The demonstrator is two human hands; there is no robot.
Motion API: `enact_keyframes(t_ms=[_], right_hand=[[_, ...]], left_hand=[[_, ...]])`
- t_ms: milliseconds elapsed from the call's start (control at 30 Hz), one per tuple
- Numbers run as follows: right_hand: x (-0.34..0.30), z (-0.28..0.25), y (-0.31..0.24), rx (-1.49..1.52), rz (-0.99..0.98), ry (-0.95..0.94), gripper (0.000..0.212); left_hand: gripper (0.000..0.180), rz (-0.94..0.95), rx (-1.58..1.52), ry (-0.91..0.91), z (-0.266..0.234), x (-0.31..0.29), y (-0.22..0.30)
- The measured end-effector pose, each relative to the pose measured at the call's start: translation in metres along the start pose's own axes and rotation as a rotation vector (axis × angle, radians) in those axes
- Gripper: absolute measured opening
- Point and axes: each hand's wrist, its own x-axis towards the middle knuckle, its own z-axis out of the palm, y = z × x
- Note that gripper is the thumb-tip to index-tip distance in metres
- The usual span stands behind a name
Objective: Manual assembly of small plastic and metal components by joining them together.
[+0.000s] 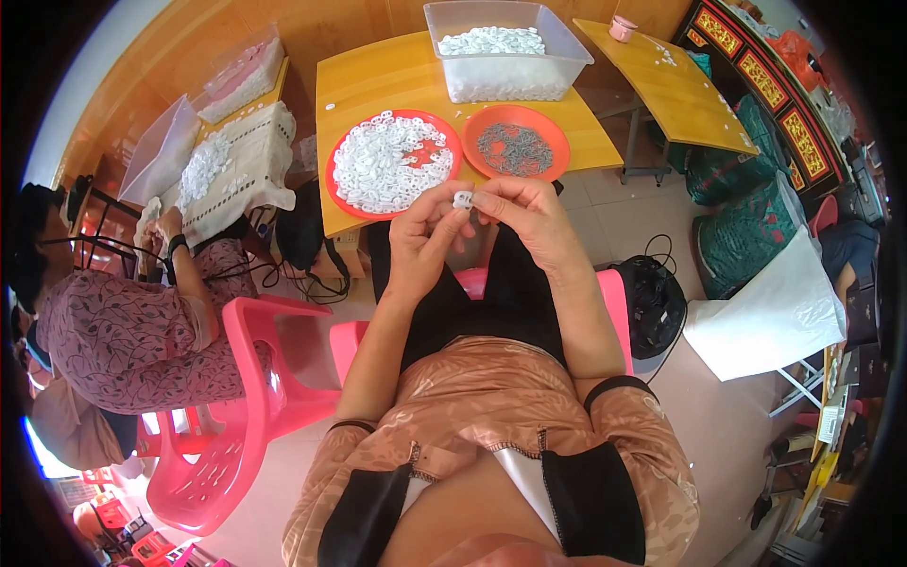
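Note:
A small white plastic piece with holes [463,199] is pinched between the thumb and fingers of my left hand [423,236]. My right hand [534,222] meets it from the other side, thumb and forefinger pressed together at its edge; whatever is in them is too small to name. Both hands are held above my lap, just before the table's near edge. Beyond them, a red round tray [333,181] holds a heap of similar white pieces [383,163]. Beside it, an orange-red tray [561,149] carries a tangle of small grey metal pieces [515,149].
A clear plastic bin [510,77] of white pieces stands on the yellow table [368,80]. At left, another person [132,321] works at a cloth-covered table [250,165]. Pink chair [248,406], black bag [652,307], white sack [770,312] and green bags [746,236] stand around me.

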Motion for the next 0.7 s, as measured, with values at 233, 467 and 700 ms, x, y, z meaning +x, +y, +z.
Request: enact_keyframes(t_ms=[233, 467, 700], right_hand=[[-0.0011, -0.0024, -0.0008, -0.091, 0.016, -0.02, 0.017], [-0.0003, -0.0022, 0.0028, -0.166, -0.034, -0.028, 0.019], [-0.0009, 0.001, 0.0017, -0.264, -0.068, 0.001, 0.02]], left_hand=[[0.025, -0.032, 0.069, -0.048, -0.0067, 0.0011, 0.0037], [0.025, -0.005, 0.031, 0.021, -0.0015, 0.0023, -0.0003], [0.025, -0.027, -0.015, 0.086, -0.0045, 0.0036, -0.0029]])
